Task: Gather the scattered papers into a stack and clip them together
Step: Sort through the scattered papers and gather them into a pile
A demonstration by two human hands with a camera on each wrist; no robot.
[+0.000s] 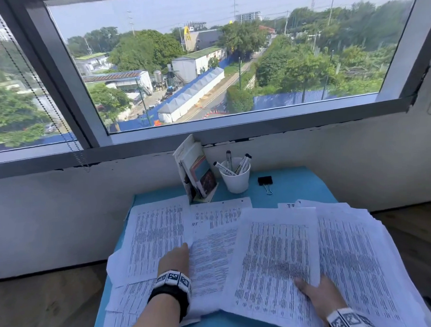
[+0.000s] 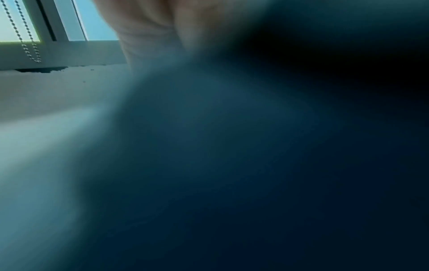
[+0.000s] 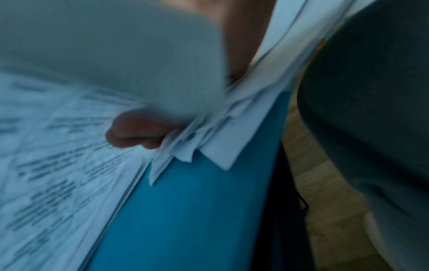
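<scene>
Several printed papers lie scattered and overlapping on the blue table [image 1: 292, 184]: a left sheet [image 1: 156, 237], a middle sheet [image 1: 275, 254] and a right pile [image 1: 356, 251]. My left hand [image 1: 175, 260] rests on the papers at the left sheet's right edge, with its fingers hidden under that sheet. My right hand [image 1: 314, 292] pinches the middle sheet's near right corner, thumb on top and fingers beneath. The right wrist view shows a fingertip [image 3: 134, 132] against fanned paper edges [image 3: 209, 132]. A black binder clip [image 1: 265, 181] lies behind the papers. The left wrist view is dark and blurred.
A white cup of markers [image 1: 235, 179] and a brochure holder [image 1: 197, 174] stand at the table's back by the wall under the window. Papers overhang the table's left and right edges. Wooden floor [image 1: 43, 306] lies around the table.
</scene>
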